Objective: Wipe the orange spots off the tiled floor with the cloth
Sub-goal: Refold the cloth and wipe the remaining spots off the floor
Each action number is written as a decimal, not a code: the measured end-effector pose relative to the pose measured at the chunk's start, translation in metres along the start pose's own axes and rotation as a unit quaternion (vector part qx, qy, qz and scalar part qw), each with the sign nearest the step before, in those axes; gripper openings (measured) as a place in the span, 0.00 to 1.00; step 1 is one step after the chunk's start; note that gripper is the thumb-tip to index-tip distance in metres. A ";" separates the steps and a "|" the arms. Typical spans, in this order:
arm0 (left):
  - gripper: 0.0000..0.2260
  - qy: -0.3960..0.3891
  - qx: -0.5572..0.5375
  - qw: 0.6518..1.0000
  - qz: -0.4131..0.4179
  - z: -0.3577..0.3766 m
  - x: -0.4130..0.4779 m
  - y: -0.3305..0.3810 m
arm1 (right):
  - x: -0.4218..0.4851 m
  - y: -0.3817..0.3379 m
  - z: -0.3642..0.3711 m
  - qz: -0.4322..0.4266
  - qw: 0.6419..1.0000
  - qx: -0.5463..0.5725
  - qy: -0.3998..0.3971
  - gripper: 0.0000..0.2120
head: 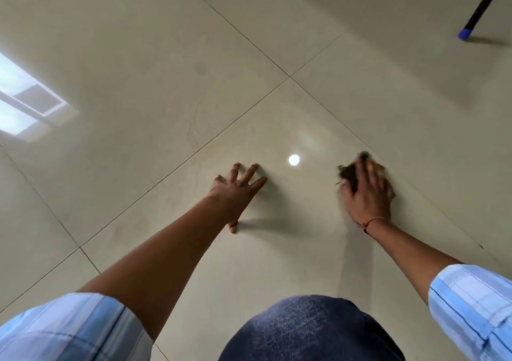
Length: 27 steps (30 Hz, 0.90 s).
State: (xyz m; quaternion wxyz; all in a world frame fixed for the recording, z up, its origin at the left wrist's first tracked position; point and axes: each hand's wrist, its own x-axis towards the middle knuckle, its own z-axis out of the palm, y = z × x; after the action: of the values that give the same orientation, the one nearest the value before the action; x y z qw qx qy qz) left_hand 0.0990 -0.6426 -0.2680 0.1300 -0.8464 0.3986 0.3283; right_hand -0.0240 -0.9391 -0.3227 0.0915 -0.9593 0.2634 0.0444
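Observation:
The glossy beige tiled floor [155, 89] fills the view. My right hand [368, 194] presses a dark brown cloth [349, 173] onto the floor at centre right; the hand and cloth are blurred by motion and the cloth shows mostly past the fingers. My left hand [238, 191] rests flat on the tile with fingers spread, about a hand's width left of the cloth. Faint yellowish smears [130, 226] lie on the tile left of my left forearm. No clear orange spot shows near the cloth.
A dark pole with a blue tip [465, 32] touches the floor at top right. My knee in blue denim [310, 330] is at the bottom centre. A window reflection [30, 103] lies at left, a lamp reflection [294, 159] between my hands.

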 end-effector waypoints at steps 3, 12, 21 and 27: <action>0.61 0.004 0.000 1.000 0.002 -0.002 0.001 0.001 | -0.012 -0.009 0.006 0.151 0.987 0.027 0.038 0.38; 0.52 0.043 -0.093 0.995 0.014 -0.006 -0.002 -0.019 | -0.055 -0.125 0.010 -0.190 0.966 0.148 -0.089 0.23; 0.11 0.087 -0.434 0.882 -0.162 -0.052 -0.129 -0.062 | -0.068 -0.226 -0.131 0.231 0.760 0.472 -0.383 0.12; 0.12 0.035 -0.751 0.634 -0.182 -0.183 -0.282 -0.053 | -0.100 -0.290 -0.328 0.272 0.656 0.571 -0.411 0.16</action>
State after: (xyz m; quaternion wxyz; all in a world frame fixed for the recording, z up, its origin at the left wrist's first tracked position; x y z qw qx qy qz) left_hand 0.0904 -0.5296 0.0530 -0.5078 -0.7180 -0.1432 0.4540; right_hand 0.0512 -0.7091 0.0556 0.7040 -0.4874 0.4218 0.2983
